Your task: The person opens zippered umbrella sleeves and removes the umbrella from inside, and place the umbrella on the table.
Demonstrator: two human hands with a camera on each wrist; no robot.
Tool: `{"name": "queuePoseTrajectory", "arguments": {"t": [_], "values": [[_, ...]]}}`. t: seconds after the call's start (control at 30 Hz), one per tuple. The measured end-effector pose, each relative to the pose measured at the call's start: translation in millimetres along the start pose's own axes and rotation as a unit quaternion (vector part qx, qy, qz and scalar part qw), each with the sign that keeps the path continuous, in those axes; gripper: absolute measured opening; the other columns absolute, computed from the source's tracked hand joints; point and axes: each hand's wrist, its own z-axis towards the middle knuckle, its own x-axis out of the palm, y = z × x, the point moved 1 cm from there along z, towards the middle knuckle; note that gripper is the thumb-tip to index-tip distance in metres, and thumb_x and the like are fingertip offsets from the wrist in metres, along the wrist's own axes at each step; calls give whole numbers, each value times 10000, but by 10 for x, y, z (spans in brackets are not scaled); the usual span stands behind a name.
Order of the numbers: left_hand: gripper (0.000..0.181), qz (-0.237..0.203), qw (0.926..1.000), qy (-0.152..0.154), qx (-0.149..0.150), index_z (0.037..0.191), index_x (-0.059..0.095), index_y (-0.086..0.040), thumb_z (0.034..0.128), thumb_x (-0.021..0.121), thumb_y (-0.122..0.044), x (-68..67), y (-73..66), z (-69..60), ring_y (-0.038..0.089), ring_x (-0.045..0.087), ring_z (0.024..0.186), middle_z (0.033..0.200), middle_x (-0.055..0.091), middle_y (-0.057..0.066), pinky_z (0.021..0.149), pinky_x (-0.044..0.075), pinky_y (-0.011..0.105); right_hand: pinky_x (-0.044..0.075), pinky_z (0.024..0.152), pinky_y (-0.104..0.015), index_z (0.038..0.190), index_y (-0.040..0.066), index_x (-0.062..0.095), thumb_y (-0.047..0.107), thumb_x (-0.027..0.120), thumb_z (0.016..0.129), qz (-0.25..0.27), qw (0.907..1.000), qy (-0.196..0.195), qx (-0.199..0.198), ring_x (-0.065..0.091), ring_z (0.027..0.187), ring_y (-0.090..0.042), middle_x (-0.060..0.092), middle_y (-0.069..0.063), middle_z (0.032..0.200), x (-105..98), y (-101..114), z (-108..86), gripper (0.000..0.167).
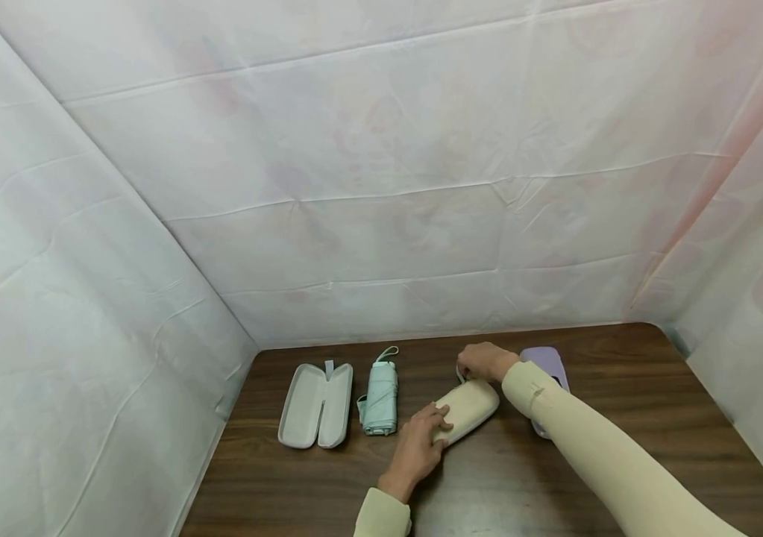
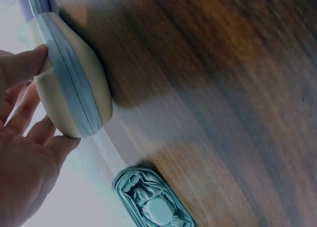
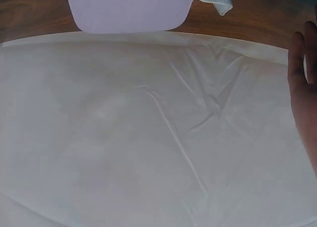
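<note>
A cream hard zip case (image 1: 469,409) with a grey zipper band lies at a slant on the table. My left hand (image 1: 418,446) grips its near end; in the left wrist view the thumb and fingertips of that hand (image 2: 29,143) press into the cream shell (image 2: 54,106). The zipper looks closed along the side that shows there. At the case's far end, my right hand (image 1: 484,362) pinches a light strap, the fingertips partly hidden. Only part of the right hand (image 3: 303,93) shows at the right wrist view's edge.
A mint folded umbrella (image 1: 381,399) lies left of the case. Farther left, a pale case (image 1: 303,409) lies spread open. A lilac case (image 1: 545,361) sits partly under my right forearm. Pale cloth (image 1: 388,246) hangs behind the wooden table (image 1: 643,418).
</note>
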Motion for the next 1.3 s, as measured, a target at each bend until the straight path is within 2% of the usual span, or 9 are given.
{"name": "queuePoseTrajectory", "arguments": {"t": [0.1,0.2,0.37,0.5,0.6,0.73,0.8,1.03,1.3], "values": [[291,-14,10000,29,-18,1086,811,-162,835,877,-31,0,5,-12,250,603,1368,1417,680,-13,1043,541,495,418,602,-242,836,179,798,-6,678,1000,12,10000,-10,6,511,662,-71,782,-6,1050,9,12,-6,275],[289,-24,10000,32,-27,1091,810,-165,841,872,-33,-3,5,-16,251,602,1370,1422,676,-15,1042,540,500,431,601,-250,875,148,810,2,688,998,-145,9999,-29,-82,514,655,-86,775,-18,1000,1,34,-17,227],[280,-61,10000,-39,30,1086,802,-159,850,862,-22,-7,-15,-10,260,603,1368,1417,676,-8,1034,544,507,517,680,-272,964,152,828,44,710,994,-899,9952,-172,-357,628,811,-136,760,0,997,15,36,-20,162],[275,-68,10000,-33,43,1090,797,-153,856,857,-22,-9,-29,-8,264,603,1368,1414,677,-5,1037,543,503,563,735,-303,980,184,828,74,730,984,-1420,9863,-551,-638,673,901,-172,763,27,993,97,-15,-34,148],[327,53,10000,37,63,1166,796,-168,875,839,-25,-7,-33,-11,277,596,1373,1428,666,-8,1034,542,517,581,787,-339,1006,216,828,99,736,980,-1654,9793,-871,-773,684,979,-195,774,41,1064,172,-67,-55,152],[434,302,9993,137,142,1306,770,-201,907,809,-37,-5,-36,-16,295,582,1381,1450,648,-14,1026,539,538,593,877,-402,1049,244,823,121,749,966,-1783,9740,-1144,-800,681,1103,-237,762,32,1129,244,-111,-87,166],[453,357,9991,137,181,1330,760,-203,910,805,-38,-3,-37,-15,301,579,1382,1451,646,-9,1023,540,543,588,907,-422,1063,249,818,129,754,959,-1841,9720,-1223,-795,673,1130,-247,751,29,1127,266,-121,-99,171],[443,400,9990,18,220,1315,768,-191,902,797,-35,20,-43,-6,293,592,1370,1427,662,-1,1022,546,525,567,908,-419,1066,259,805,118,783,928,-2194,9621,-1415,-792,643,1060,-220,737,45,1091,292,-127,-151,198],[419,594,9979,-148,220,1287,785,-202,889,822,-77,55,-67,2,295,624,1329,1393,681,-14,970,573,507,542,926,-431,1071,258,797,102,815,897,-2482,9522,-1635,-700,611,1076,-236,748,46,1103,351,-162,-189,235]]}}
